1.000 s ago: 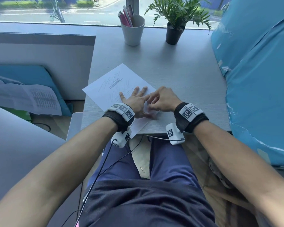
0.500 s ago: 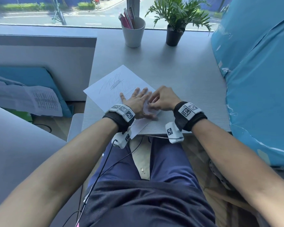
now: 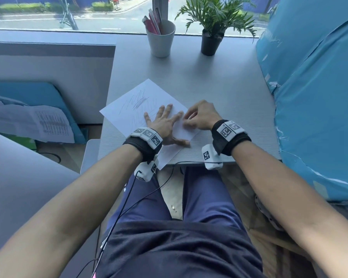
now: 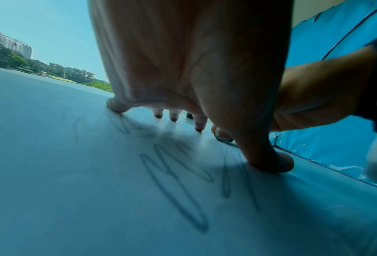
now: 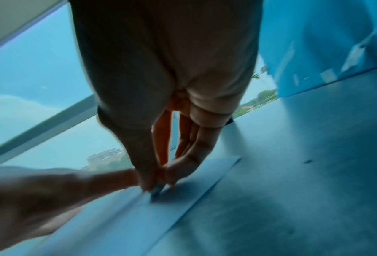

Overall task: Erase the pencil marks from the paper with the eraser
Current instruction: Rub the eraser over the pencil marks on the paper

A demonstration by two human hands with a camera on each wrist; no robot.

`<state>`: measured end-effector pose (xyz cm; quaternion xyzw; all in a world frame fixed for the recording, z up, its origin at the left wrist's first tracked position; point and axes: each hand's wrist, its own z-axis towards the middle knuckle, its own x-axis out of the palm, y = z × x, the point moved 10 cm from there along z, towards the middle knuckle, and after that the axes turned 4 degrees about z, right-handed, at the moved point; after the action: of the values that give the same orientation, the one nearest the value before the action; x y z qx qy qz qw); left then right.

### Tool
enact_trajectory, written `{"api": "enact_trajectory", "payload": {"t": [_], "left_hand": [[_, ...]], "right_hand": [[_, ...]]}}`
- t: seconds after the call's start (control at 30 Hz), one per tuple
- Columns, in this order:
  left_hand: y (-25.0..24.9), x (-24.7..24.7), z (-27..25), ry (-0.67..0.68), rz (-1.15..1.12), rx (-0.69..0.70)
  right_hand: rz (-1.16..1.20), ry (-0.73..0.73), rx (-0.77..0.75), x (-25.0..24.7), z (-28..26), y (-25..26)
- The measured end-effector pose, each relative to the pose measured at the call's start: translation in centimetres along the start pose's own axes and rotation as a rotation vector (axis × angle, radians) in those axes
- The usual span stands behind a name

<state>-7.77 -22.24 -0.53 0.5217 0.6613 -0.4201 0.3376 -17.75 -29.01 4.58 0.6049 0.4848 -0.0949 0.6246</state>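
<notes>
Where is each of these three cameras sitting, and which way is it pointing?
Head: worn on the head, looking forward and down at the desk; both forearms, both hands and the lap show.
Left wrist: low behind the left hand, looking along its spread fingers pressing the paper.
Right wrist: behind the right hand, whose fingers pinch the eraser.
All three share the paper.

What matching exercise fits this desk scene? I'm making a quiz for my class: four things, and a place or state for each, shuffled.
Things:
1. left hand
2. right hand
3. plant
4. cup

Places or states:
A. holds pens
B. pinches the eraser
C. lies flat on the paper
D. stands in a black pot

Pairs: 1-C, 2-B, 3-D, 4-A
</notes>
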Motion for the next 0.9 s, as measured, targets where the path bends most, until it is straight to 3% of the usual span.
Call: {"api": "enact_trajectory", "payload": {"t": [0.07, 0.17, 0.3, 0.4, 0.43, 0.53, 0.67, 0.8, 0.9], "left_hand": [[0.1, 0.0, 0.1, -0.004, 0.005, -0.001], [0.2, 0.1, 0.1, 0.011, 0.014, 0.003], [0.1, 0.0, 0.1, 0.011, 0.016, 0.006], [0.1, 0.1, -0.1, 0.014, 0.011, 0.013], [0.1, 0.1, -0.1, 0.011, 0.013, 0.021], [0.1, 0.2, 0.0, 0.004, 0.013, 0.044], [0.1, 0.0, -0.5, 0.001, 0.009, 0.153], [0.3, -0.1, -0.6, 0.041, -0.011, 0.298], [0.7, -0.7, -0.4, 0.014, -0.054, 0.312]], "right_hand": [[0.01, -0.082, 0.01, -0.9, 0.2, -0.4], [-0.027, 0.1, -0.042, 1.3, -0.2, 0.9], [0.011, -0.074, 0.002, -1.1, 0.2, -0.1], [-0.012, 0.152, -0.047, 1.6, -0.5, 1.1], [-0.01, 0.153, -0.045, 1.6, -0.4, 1.1], [-0.026, -0.008, -0.019, -0.7, 0.2, 0.3], [-0.034, 0.274, -0.051, 2.4, -1.0, 1.5], [0.021, 0.03, -0.007, -0.9, 0.9, 0.2], [-0.013, 0.08, -0.018, -0.2, 1.0, 0.3]]}}
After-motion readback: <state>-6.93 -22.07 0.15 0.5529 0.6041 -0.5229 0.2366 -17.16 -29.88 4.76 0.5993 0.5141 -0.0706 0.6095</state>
